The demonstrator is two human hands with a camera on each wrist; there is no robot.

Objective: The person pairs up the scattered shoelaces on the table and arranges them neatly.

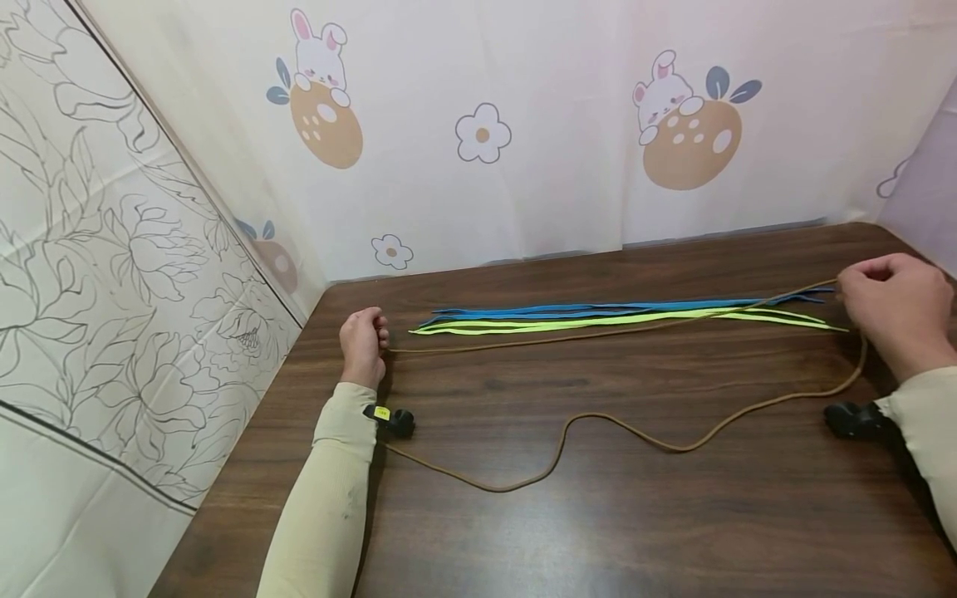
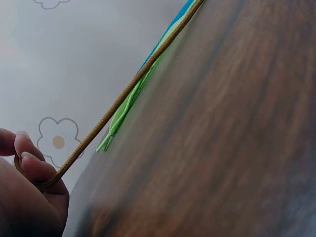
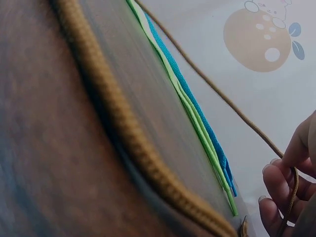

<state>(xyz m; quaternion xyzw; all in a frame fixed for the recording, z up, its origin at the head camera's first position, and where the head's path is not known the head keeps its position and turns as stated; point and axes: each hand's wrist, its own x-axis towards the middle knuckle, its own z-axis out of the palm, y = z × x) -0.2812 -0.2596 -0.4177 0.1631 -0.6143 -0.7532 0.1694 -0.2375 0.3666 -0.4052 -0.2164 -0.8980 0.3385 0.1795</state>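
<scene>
A thin brown cord (image 1: 523, 342) runs between my two hands, raised toward the right. My left hand (image 1: 364, 345) has its fingers curled round it at the table's left; the left wrist view shows the brown cord (image 2: 101, 123) looped through those fingers. At the right, my right hand (image 1: 897, 307) pinches the cord between thumb and fingers, and in the right wrist view a length hangs past the fingertips (image 3: 276, 180). The rest of the cord lies in a wavy line across the table. Behind it lie blue laces (image 1: 523, 311) and yellow-green laces (image 1: 516, 325), stretched out side by side.
The dark wooden table (image 1: 635, 531) meets a patterned curtain (image 1: 553, 124) at the back. Another floral sheet (image 1: 127, 249) hangs along the left. Black wrist cameras (image 1: 396, 422) are strapped over the sleeves (image 1: 329, 482).
</scene>
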